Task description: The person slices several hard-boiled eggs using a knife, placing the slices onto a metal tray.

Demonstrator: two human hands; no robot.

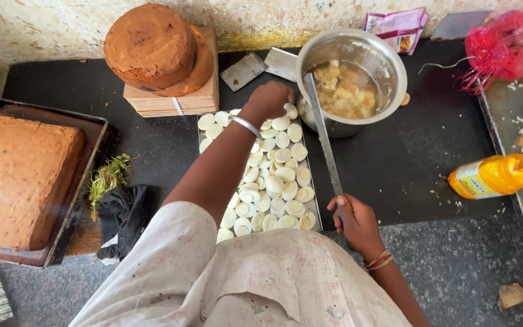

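A steel tray (316,200) packed with several boiled egg halves (282,175) lies on the dark counter in front of me. My left hand (267,100), a silver bangle on the wrist, rests at the tray's far end with its fingers curled down onto the egg halves; what they hold is hidden. My right hand (355,221) grips the handle end of a long metal knife (324,136). The blade runs up to the rim of a steel pot (388,57) filled with pale pieces in liquid.
A round brown cake (152,45) sits on stacked boards at the back left. A square brown cake (19,178) fills a tray at far left, beside herbs (109,177) and a black cloth (122,212). At right are a lying yellow bottle (494,175), a red net bag (506,45) and a scrap tray (503,109).
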